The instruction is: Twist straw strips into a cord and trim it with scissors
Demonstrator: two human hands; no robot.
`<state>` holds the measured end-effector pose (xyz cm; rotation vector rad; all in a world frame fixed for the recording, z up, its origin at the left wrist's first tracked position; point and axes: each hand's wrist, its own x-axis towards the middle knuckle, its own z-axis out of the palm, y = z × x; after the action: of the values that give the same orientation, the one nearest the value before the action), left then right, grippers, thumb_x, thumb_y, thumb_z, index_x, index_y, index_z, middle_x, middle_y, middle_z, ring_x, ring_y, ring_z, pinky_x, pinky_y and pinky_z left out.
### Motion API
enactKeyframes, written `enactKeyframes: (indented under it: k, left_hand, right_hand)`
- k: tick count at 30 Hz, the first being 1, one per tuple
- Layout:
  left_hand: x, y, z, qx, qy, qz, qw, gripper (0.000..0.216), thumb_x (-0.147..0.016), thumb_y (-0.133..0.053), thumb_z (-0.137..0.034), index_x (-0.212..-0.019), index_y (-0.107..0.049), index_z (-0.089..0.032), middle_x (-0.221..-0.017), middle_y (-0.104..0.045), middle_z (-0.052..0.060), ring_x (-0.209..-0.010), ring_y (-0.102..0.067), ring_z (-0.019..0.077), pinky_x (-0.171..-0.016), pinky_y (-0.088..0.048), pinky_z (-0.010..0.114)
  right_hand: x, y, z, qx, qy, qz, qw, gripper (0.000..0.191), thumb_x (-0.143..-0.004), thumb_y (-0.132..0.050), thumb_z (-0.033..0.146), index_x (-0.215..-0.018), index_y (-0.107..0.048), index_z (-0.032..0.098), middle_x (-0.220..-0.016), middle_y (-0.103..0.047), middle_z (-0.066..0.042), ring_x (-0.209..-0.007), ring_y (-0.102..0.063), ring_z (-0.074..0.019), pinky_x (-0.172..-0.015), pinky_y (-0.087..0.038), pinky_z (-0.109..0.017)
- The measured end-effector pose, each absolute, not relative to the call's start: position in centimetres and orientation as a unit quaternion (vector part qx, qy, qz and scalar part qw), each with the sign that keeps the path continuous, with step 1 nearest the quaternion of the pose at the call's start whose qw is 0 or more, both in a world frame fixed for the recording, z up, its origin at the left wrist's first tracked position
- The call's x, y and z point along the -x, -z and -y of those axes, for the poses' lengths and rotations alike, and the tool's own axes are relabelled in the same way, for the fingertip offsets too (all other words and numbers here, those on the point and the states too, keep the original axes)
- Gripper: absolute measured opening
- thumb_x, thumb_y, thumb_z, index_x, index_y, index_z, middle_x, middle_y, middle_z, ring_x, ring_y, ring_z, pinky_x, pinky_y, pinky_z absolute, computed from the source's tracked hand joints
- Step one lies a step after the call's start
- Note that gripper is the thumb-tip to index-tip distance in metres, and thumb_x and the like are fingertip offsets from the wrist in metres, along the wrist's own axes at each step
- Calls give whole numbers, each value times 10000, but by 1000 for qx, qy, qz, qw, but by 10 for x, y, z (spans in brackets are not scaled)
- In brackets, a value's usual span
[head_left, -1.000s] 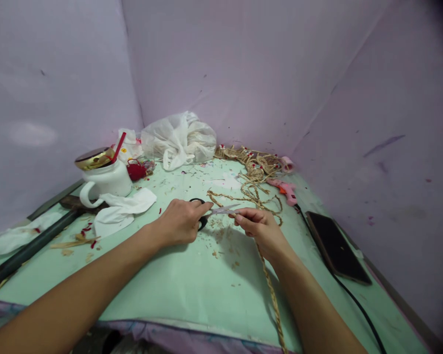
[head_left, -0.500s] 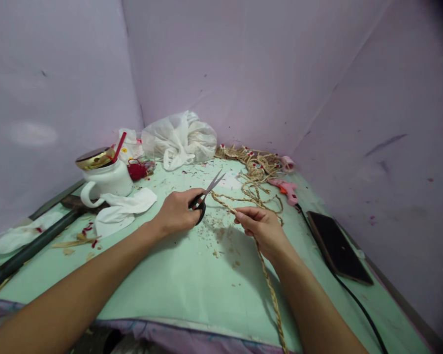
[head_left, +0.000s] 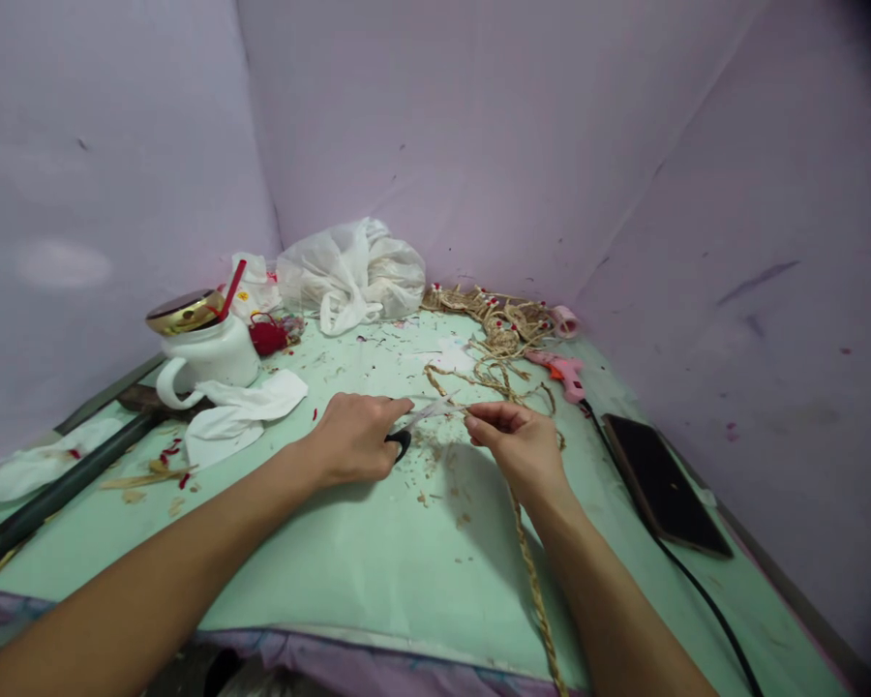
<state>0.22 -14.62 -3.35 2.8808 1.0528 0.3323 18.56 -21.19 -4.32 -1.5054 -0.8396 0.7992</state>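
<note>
My left hand (head_left: 359, 438) is closed round the black handles of a pair of scissors (head_left: 401, 443). The blades are smeared by motion and point right, reaching the rope beside my right fingertips. Whether they are parted cannot be made out. My right hand (head_left: 519, 445) pinches a braided straw rope (head_left: 528, 557) between thumb and fingers. From that pinch the rope hangs down toward the table's front edge. Another length of braid (head_left: 442, 379) lies just beyond the blades, leading toward a tangle of cord. Fibre scraps (head_left: 428, 465) are scattered beneath both hands.
On the left stand a white mug (head_left: 214, 358) with a gold-rimmed lid, a white cloth (head_left: 251, 411) and a hammer (head_left: 65, 489). A plastic bag (head_left: 355, 276) and woven straw pieces (head_left: 508, 324) lie at the back. Right are a pink glue gun (head_left: 562, 373), its cable and a phone (head_left: 664, 484).
My left hand has turned and the scissors have swung from pointing up and away to pointing right at the rope. My right hand holds the rope in nearly the same place.
</note>
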Motion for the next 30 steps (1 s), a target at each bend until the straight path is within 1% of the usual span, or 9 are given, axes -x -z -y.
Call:
enactKeyframes:
  k: [4, 7, 12, 18, 25, 30]
  left_hand:
    - [-1, 30, 145, -933, -77, -352, -10, 375, -676, -445, -213, -1040, -524, -263, -875, -658, 29, -775, -598, 213, -547, -348, 269]
    - [-1, 29, 146, -932, -63, -356, -23, 401, -673, -436, -195, -1060, -519, -258, -878, -659, 32, -780, -600, 208, -544, -343, 263]
    - [-1, 30, 146, -933, -74, -350, -33, 419, -674, -430, -179, -1074, -520, -264, -859, -663, 26, -748, -605, 208, -528, -330, 266]
    - [1, 32, 143, -933, -75, -352, -23, 425, -681, -437, -173, -1077, -529, -296, -795, -666, 21, -699, -598, 198, -536, -321, 259]
    - [2, 32, 140, -935, -54, -349, -40, 461, -679, -409, -156, -1101, -526, -300, -727, -664, 27, -637, -589, 196, -492, -258, 256]
    - [2, 30, 140, -936, -41, -349, -36, 428, -677, -399, -161, -1053, -547, -301, -688, -650, 27, -621, -579, 193, -484, -237, 257]
  right_hand:
    - [-188, 45, 212, 649, -340, 347, 585, 185, -500, -721, 254, -623, -642, 141, -514, -593, -14, -467, -515, -118, -510, -438, -281]
    - [-188, 45, 212, 658, -330, 346, 582, 193, -503, -719, 259, -637, -651, 139, -530, -607, -25, -473, -529, -128, -514, -443, -288]
    - [-187, 43, 213, 685, -286, 352, 570, 166, -519, -697, 254, -640, -666, 145, -546, -622, -36, -489, -547, -144, -508, -441, -287]
    - [-187, 42, 214, 682, -279, 359, 573, 153, -544, -683, 251, -653, -663, 145, -570, -629, -35, -510, -553, -143, -522, -444, -280]
    - [-188, 47, 215, 688, -250, 386, 561, 170, -578, -667, 285, -681, -669, 149, -599, -640, -49, -539, -563, -160, -536, -441, -290]
    - [-188, 49, 214, 684, -243, 395, 563, 192, -582, -659, 292, -697, -674, 139, -596, -641, -51, -537, -562, -160, -526, -445, -282]
